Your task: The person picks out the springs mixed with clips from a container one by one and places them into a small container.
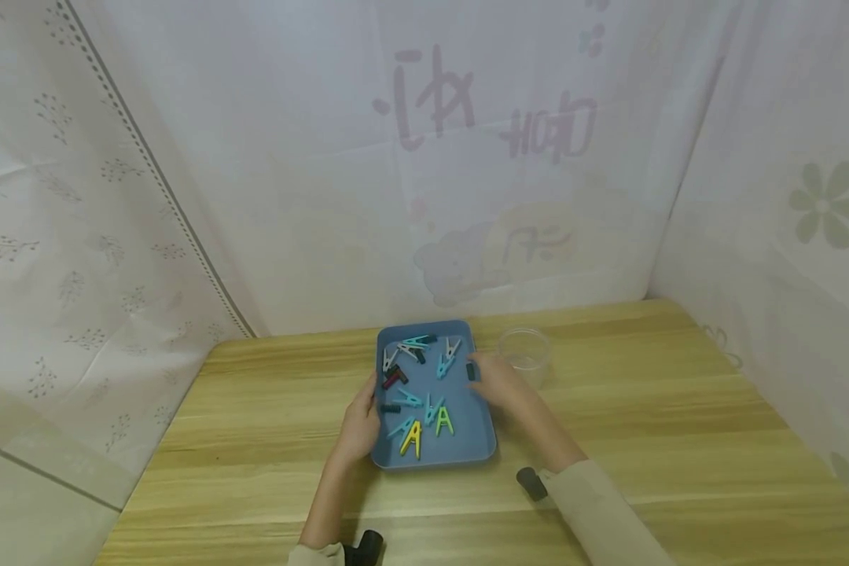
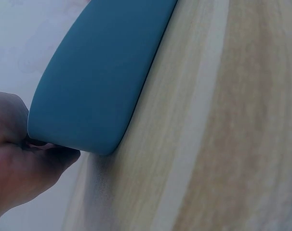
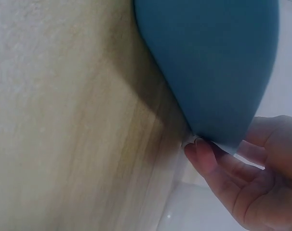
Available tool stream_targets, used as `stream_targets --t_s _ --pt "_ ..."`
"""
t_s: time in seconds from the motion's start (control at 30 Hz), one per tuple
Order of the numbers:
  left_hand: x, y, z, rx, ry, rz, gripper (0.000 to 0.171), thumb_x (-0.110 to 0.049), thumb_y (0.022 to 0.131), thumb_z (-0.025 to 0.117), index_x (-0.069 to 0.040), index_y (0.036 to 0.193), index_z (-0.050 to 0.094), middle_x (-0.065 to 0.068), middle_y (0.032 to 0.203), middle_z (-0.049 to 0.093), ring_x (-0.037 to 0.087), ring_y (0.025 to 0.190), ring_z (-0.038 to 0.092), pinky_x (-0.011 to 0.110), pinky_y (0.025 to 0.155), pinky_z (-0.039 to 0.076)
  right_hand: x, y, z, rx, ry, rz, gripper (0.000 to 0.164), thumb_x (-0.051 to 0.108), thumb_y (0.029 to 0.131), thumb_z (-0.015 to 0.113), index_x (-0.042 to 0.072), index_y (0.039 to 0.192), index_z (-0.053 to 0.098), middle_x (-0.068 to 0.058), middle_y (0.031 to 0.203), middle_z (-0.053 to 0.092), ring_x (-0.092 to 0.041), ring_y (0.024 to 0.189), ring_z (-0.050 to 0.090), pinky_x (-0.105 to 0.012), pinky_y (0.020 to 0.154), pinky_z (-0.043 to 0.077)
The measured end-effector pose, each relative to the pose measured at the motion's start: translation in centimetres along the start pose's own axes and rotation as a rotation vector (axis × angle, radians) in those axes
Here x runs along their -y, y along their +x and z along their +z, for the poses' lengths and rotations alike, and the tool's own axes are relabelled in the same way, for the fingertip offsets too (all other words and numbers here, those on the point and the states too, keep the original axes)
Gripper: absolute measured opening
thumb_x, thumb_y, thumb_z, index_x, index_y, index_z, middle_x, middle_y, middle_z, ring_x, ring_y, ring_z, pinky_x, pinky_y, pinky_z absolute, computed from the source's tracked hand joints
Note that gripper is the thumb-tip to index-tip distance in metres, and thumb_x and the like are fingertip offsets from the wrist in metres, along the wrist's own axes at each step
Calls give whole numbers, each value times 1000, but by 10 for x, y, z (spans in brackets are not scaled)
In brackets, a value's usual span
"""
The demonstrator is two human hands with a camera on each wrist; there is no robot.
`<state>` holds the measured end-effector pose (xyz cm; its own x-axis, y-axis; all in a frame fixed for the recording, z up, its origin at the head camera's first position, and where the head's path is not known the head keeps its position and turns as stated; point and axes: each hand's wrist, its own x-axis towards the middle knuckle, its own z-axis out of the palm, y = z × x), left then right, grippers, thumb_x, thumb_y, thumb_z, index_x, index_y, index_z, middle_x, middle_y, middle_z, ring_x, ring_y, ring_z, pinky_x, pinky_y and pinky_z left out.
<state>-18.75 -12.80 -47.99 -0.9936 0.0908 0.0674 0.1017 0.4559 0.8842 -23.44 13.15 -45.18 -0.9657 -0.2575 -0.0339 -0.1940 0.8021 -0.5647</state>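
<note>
A blue rectangular tray (image 1: 467, 424) lies lengthwise on the wooden table, with several clothespins in it. Among them are a yellow clothespin (image 1: 411, 439), a green clothespin (image 1: 444, 421) and light blue, white and dark ones. My left hand (image 1: 360, 424) grips the tray's left side; in the left wrist view its fingers meet the tray wall (image 2: 102, 72). On the opposite side, my right hand (image 1: 498, 380) holds the tray, its fingertips (image 3: 204, 151) curled at the lower edge. A dark clothespin (image 1: 470, 371) sits beside the right thumb and fingers, along the inner right wall.
Just right of the tray, partly behind the right hand, stands a clear round container (image 1: 524, 346). A pale printed curtain (image 1: 311, 236) hangs along the table's back edge, with more cloth on both sides. Bare wood (image 1: 269, 432) shows left of the tray.
</note>
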Motion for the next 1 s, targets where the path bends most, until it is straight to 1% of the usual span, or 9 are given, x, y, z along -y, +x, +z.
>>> stream_targets --t_s 0.1,0.27,0.4,0.53,0.67,0.83,1.0 --pt "1 0 0 1 -3 -1 51 4 103 31 8 153 28 27 159 30 44 148 25 57 121 22 -1 3 1 1 6 13 51 1 90 69 -10 137 52 -30 140 53 -45 129 53 -52 106 48" --pt "1 0 1 8 -7 -4 51 4 103 31 8 153 28 27 159 30 43 148 25 56 122 22 -4 10 2 6 -18 23 48 -2 88 69 -10 134 55 -28 138 56 -44 128 53 -51 105 49" --pt "1 -1 1 6 -6 -5 51 4 103 31 9 153 29 27 159 30 44 148 26 56 121 23 -2 12 -1 28 -39 27 47 -2 87 70 -10 132 57 -28 135 59 -43 127 55 -50 103 51" --pt "1 -1 1 3 -8 -9 51 5 103 31 8 153 29 27 158 30 44 148 26 57 121 23 1 14 -3 51 -57 41 44 -1 89 68 -9 130 58 -27 134 59 -42 125 56 -49 102 52" --pt "1 -1 1 4 -7 -10 51 4 103 31 9 153 28 27 159 30 44 148 26 56 121 23 2 16 -1 54 -78 58 40 0 90 68 -9 129 60 -26 133 61 -42 123 58 -48 100 53" --pt "1 -1 1 0 -3 -6 51 4 103 31 9 153 29 28 158 30 44 147 26 57 121 23 4 19 0 52 -96 72 34 -1 90 68 -9 122 63 -26 124 65 -40 116 62 -47 96 56" --pt "1 -2 1 6 -16 -12 51 4 103 30 7 154 28 26 160 29 43 148 24 56 122 21 7 22 -1 57 -115 97 27 -3 86 71 -7 111 66 -22 109 69 -36 103 66 -43 89 59"
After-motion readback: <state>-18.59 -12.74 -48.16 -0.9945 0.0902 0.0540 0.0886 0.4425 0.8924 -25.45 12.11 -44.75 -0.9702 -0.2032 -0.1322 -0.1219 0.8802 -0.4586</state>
